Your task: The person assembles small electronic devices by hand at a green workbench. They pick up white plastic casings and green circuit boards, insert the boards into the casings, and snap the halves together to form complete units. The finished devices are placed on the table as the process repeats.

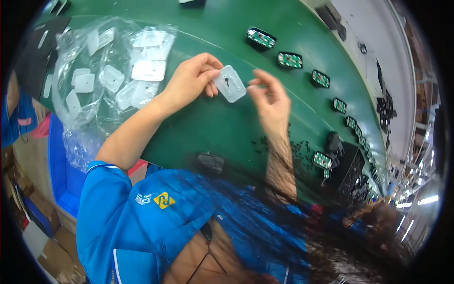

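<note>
One white cover, long axis eleven-to-five
Left hand pinches its ten-o'clock corner; right hand, fingers parted, at three o'clock.

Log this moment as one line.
left hand: holds white cover | right hand: beside it, contact unclear | table: green circuit boards, plastic bag, more covers

Glossy green tabletop; bright tube lights at lower right.

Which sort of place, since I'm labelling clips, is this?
Probably a factory: a row of circuit boards in black cases, white covers and a clear bag on a green table.
</note>
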`<control>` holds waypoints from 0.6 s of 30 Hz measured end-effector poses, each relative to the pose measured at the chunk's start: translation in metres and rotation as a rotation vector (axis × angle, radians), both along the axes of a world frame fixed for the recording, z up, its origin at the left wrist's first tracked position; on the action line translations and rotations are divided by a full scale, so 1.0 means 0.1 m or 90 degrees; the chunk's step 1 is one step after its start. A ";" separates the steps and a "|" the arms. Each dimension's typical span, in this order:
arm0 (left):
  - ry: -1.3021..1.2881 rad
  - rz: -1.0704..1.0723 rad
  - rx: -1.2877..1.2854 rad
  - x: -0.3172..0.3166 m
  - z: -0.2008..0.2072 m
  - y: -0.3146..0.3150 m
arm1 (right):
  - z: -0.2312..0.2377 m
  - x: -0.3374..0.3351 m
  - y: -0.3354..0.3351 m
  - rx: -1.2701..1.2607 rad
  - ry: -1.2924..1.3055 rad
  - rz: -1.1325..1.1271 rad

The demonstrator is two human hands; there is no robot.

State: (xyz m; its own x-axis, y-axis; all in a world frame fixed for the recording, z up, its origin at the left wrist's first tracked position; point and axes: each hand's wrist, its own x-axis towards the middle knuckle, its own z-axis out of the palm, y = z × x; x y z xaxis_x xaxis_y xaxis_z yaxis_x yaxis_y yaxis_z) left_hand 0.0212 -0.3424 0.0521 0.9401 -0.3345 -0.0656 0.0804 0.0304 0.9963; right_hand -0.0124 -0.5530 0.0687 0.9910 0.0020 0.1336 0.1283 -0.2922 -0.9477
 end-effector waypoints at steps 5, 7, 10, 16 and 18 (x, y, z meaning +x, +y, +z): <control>-0.335 0.145 0.267 0.12 -0.14 0.09 | 0.25 0.73 -0.05 -0.418 -0.334 -0.075; -0.451 0.183 0.357 0.11 -0.24 0.06 | 0.17 1.02 -0.02 -0.541 -0.373 0.004; -0.510 0.167 0.417 0.08 -0.25 0.00 | 0.03 1.23 -0.06 -0.610 -0.295 0.068; -0.543 0.180 0.581 -0.15 -0.05 -0.10 | 0.11 0.95 -0.06 -0.368 -0.214 -0.017; -0.517 0.135 0.644 -0.19 -0.03 -0.09 | 0.21 0.65 -0.09 -0.200 -0.041 0.022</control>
State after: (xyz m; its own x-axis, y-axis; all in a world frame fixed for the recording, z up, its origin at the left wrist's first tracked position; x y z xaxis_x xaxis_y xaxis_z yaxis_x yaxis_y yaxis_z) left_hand 0.0017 -0.3510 0.0492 0.8582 -0.3135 0.4064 -0.4626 -0.8154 0.3480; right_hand 0.0525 -0.5625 0.0900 0.9791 0.0868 0.1837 0.2003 -0.5637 -0.8013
